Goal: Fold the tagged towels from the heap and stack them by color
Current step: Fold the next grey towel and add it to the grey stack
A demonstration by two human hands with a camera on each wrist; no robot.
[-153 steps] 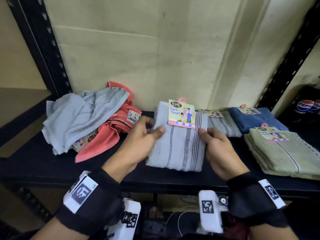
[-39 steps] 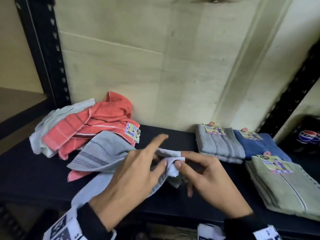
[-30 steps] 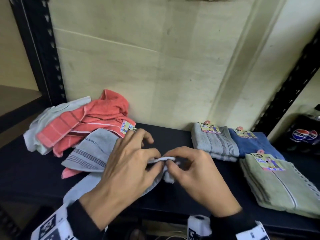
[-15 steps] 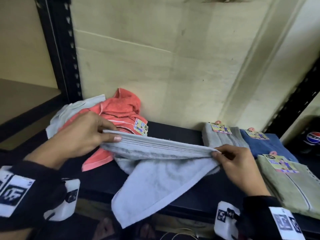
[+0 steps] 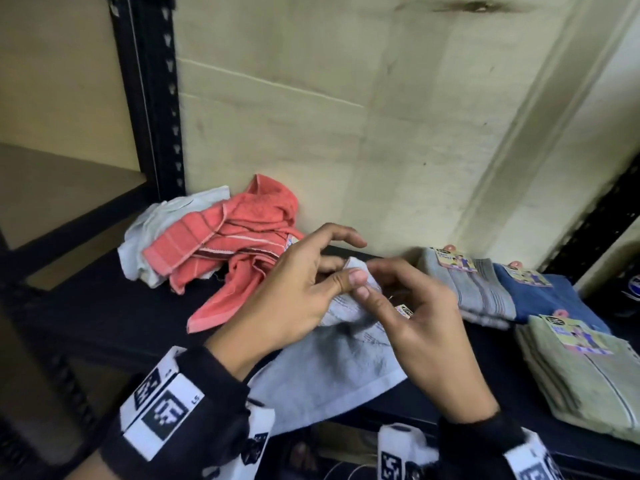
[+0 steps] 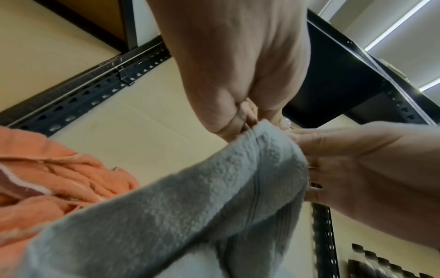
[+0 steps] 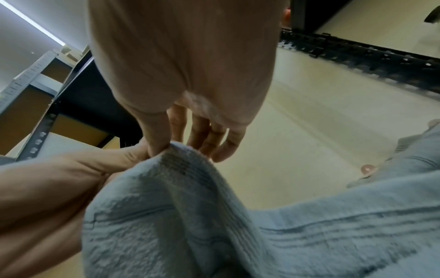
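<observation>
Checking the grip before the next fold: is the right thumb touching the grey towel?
Touching. The right wrist view shows the right hand with its thumb pressed onto the top edge of the grey towel, no gap between them.

Left hand [image 5: 294, 299], right hand [image 5: 422, 327], fingers [image 5: 358, 278] seemingly pinched.

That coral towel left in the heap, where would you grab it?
Probably the coral towel's loose end trailing toward the shelf's front edge, pinched from the front. It lies flat and free, while the rest is bunched against a pale towel.
</observation>
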